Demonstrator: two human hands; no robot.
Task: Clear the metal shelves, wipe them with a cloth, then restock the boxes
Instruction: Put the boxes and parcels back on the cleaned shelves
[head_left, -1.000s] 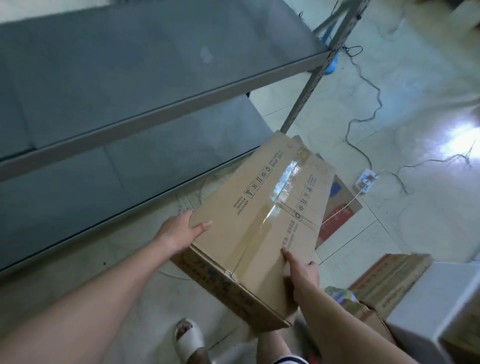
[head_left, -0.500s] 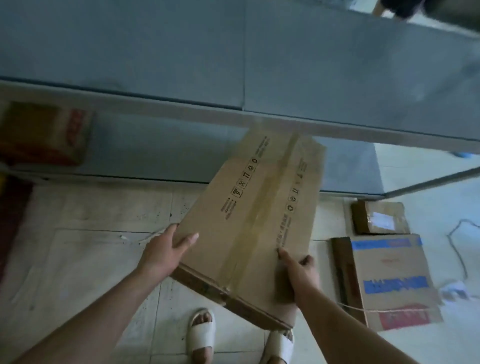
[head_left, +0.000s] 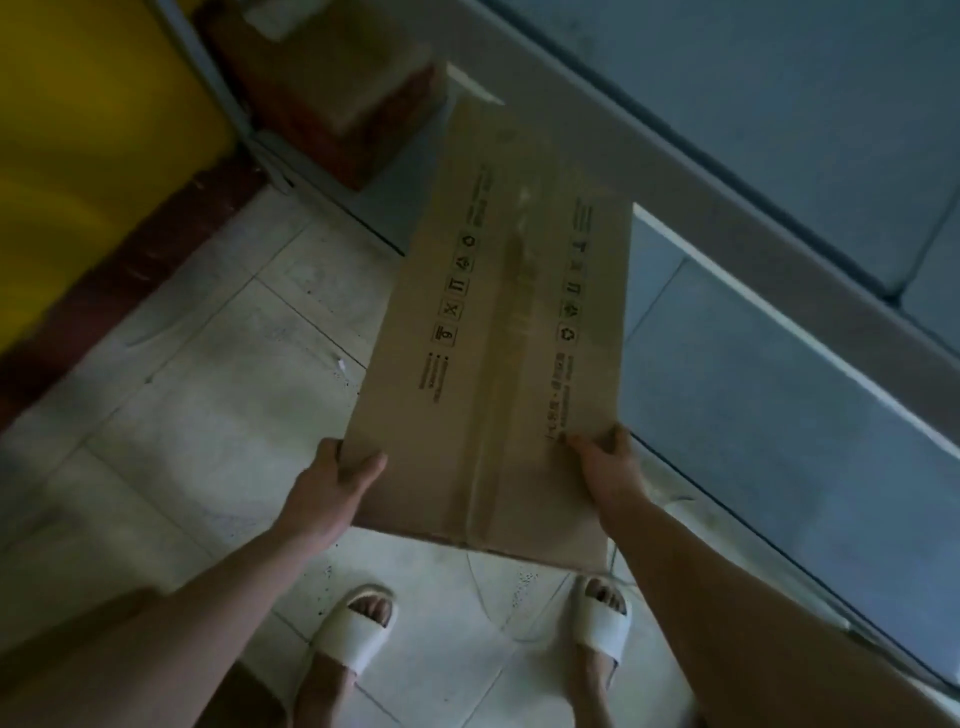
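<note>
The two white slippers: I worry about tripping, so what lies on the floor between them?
In the head view, only pale floor tile with a thin cord lies between the left slipper and the right slipper.

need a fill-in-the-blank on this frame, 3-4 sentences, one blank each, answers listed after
1. The cardboard box is held by ____ hands, the left hand and the right hand, one on each side of its near end.
2. The person's feet wear ____ open-toed slippers.
3. The seam along the box's top is sealed with clear ____.
4. A second box, with red print, sits on the ____ shelf at the far left.

Missing words: two; white; tape; lower
</note>
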